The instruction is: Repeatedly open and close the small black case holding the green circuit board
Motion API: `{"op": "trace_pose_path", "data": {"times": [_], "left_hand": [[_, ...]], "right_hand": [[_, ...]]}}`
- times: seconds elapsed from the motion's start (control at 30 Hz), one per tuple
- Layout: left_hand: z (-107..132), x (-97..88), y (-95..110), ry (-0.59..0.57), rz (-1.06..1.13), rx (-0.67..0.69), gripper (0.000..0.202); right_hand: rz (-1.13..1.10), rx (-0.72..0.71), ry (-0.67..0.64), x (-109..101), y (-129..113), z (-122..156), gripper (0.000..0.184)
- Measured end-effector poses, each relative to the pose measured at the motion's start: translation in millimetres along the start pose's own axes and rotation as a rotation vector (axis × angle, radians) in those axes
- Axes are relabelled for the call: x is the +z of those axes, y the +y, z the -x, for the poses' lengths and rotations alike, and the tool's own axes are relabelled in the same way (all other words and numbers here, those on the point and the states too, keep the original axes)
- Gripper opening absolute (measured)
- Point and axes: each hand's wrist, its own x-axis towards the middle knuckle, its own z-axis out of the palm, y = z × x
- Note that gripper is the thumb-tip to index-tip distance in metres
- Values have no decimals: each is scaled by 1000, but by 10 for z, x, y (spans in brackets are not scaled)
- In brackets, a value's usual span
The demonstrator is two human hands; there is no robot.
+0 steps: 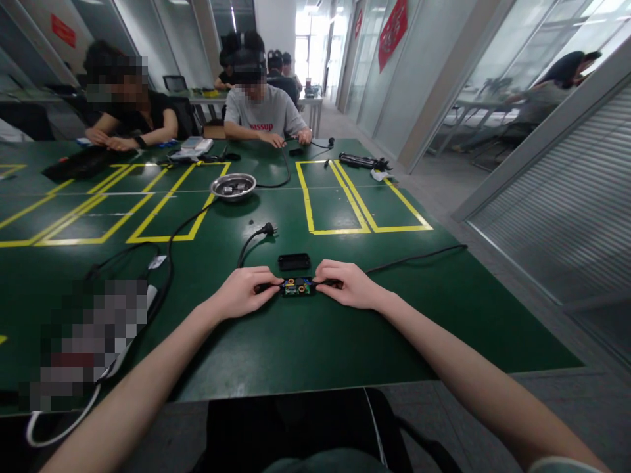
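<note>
On the green table lies a small open black case with a circuit board (pixel 298 287) in it; coils and coloured parts show on the board. My left hand (pixel 249 290) is closed on the black cable at the case's left end, thumb and fingers pinching it. At the opposite end my right hand (pixel 349 284) pinches the other cable (pixel 414 259), which runs off to the right across the table. Just beyond the case lies a loose black cover (pixel 294 261), hollow side up. A power plug (pixel 267 229) on a curved cord lies past my left hand.
A metal bowl (pixel 233 187) with small metal parts stands farther back. Yellow tape (pixel 340 232) marks rectangles on the green table (pixel 315 348). At left are a blurred-out object (pixel 93 341) and cables. Two people sit opposite; a black tool-like object (pixel 363 161) lies at the far right.
</note>
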Motion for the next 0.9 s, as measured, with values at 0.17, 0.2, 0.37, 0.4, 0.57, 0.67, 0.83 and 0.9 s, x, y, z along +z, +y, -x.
{"op": "trace_pose_path", "data": {"times": [0.17, 0.2, 0.37, 0.4, 0.57, 0.67, 0.83, 0.9], "left_hand": [[25, -2, -3, -15, -133, 60, 28], [26, 3, -7, -12, -160, 64, 29], [16, 47, -33, 56, -257, 27, 30], [11, 50, -35, 67, -256, 25, 29], [-13, 15, -13, 67, -191, 68, 29], [-21, -2, 2, 68, -203, 96, 29], [-41, 55, -52, 162, -121, 23, 23], [-63, 88, -104, 243, -62, -68, 23]], "right_hand": [[55, -56, 20, 19, -14, -1, 19], [83, -59, 22, 26, -16, -2, 20], [236, -33, 14, 35, -14, -23, 18], [248, -33, 1, 29, -12, -29, 17], [296, -57, -52, 1, -7, -44, 15], [353, -86, -32, 10, -5, -57, 20], [212, -19, 123, 72, 31, -104, 16], [186, 76, 217, 111, 58, -129, 16]]}}
